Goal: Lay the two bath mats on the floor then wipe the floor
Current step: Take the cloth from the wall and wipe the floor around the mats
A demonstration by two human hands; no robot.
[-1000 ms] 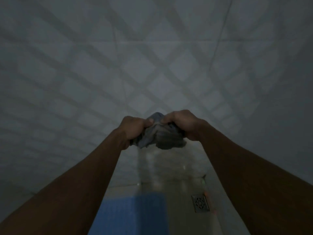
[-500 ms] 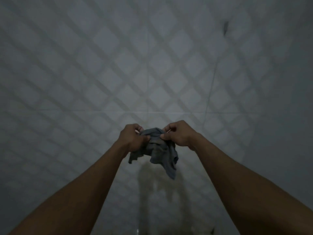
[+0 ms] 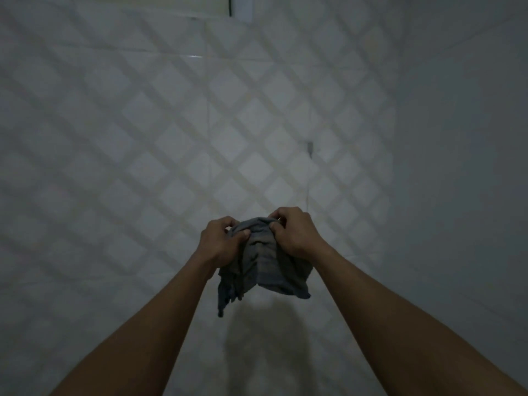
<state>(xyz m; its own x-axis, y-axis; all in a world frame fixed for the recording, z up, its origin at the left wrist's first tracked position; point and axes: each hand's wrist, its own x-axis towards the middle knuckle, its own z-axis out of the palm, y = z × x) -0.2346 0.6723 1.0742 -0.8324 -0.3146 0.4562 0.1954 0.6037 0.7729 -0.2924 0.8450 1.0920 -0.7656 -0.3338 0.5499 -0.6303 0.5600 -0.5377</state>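
So there's only the head view to go on, and it's pretty dim. Both arms are stretched out in front of a tiled wall (image 3: 171, 138) with a diamond pattern, and one grey cloth (image 3: 264, 264) hangs between the hands, a bit below centre, roughly 6 o'clock of the middle of the frame.

The left hand (image 3: 220, 241) pinches the cloth's top edge at about 10 o'clock of the bundle, thumb pressed onto the fabric and fingers curled behind. The right hand (image 3: 294, 230) grips the same edge at about 1 o'clock, fingers bunched over it. So both hands are clamped on the cloth, close together, nearly touching. The rest of the cloth droops down crumpled, with a ragged tail toward 7 o'clock.

My guess at the step: this is the wiping rag being sorted out or opened up before the floor wipe. The floor and the bath mats aren't in shot at all, so I can't tell whether the mats are laid. Next move probably needs the hands to spread apart to open the cloth, or bunch it into a pad, then bend down to the floor.

Count: one cloth, two hands, zero mats visible. At 12 o'clock on the top edge there's one pale fitting (image 3: 243, 7) on the wall, can't make out what it is.
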